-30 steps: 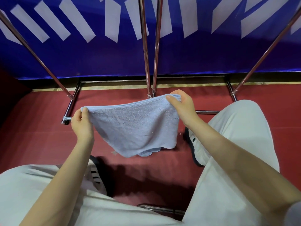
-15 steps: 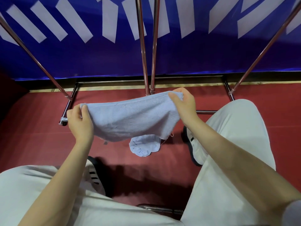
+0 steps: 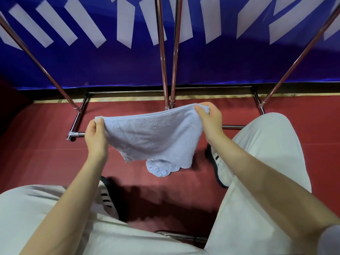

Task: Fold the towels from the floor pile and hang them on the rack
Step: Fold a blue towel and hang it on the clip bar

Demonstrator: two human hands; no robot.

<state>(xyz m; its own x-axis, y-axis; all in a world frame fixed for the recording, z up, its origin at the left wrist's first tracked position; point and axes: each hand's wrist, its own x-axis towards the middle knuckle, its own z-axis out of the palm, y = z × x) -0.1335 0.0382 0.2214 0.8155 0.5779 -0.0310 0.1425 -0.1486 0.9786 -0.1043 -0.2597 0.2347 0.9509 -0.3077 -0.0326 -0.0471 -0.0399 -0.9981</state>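
Towel (image 3: pixel 152 133) is in the air, stretched between both hands, low over the red floor (image 3: pixel 42 153) and just in front of the rack (image 3: pixel 166 70). Left hand (image 3: pixel 96 138) pinches the left top corner, thumb on the near face and the other fingers curled behind the cloth; right hand (image 3: pixel 209 120) pinches the right top corner the same way. Neither hand is open, and both hold only the towel. Key relation: the hemmed top edge is the long axis, running left to right between the two pinches and tilted, with the right end higher and further from the person than the left. The rest of the cloth hangs below the fingers, sagging toward the floor. A second pale blue bundle (image 3: pixel 159 168) shows under the lower hem. Can't tell if it's the towel's own tail or another towel from the pile. The rack's two centre uprights stand directly behind the right hand, and its base bars lie on the floor beyond the towel. No hanging rail is visible, so it's presumably above the view. My read: the fold comes next, bringing the two corners together along that axis. The right hand sits nearer the uprights. Risk is the loose lower hem dragging or folding unevenly.
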